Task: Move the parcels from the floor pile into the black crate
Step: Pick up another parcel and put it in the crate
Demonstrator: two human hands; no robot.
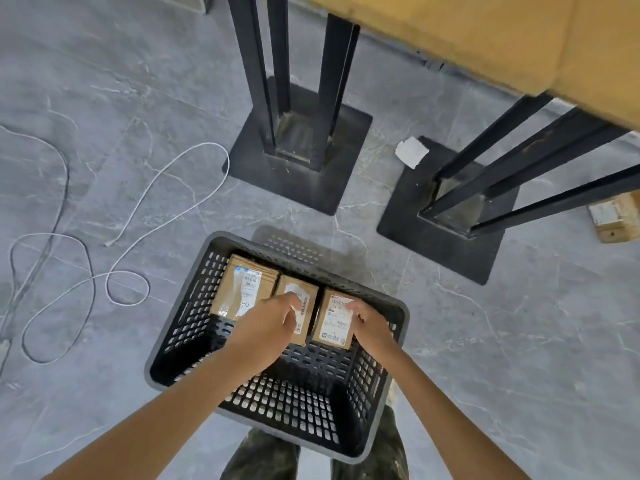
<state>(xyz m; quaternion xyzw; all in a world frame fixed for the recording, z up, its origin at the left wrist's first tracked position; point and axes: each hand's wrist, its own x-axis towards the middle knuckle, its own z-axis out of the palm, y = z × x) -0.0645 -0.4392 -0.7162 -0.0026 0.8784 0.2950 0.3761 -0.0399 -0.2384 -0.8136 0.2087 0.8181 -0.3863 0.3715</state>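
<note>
The black crate (180, 327) stands on the grey floor in front of me, with three brown labelled parcels in a row along its far wall. The left parcel (239, 289) lies untouched. My left hand (273, 320) reaches into the crate, its fingers and thumb curled onto the middle parcel (299, 285), which it mostly covers. My right hand (369, 322) grips the right edge of the right parcel (334, 323). Another brown parcel (614, 216) lies on the floor at the far right, partly behind a table leg.
Two black table legs on square base plates (298, 168) (446, 237) stand beyond the crate under a yellow tabletop (485, 32). A white paper scrap (412, 152) lies between them. White and grey cables (145, 202) loop across the floor on the left.
</note>
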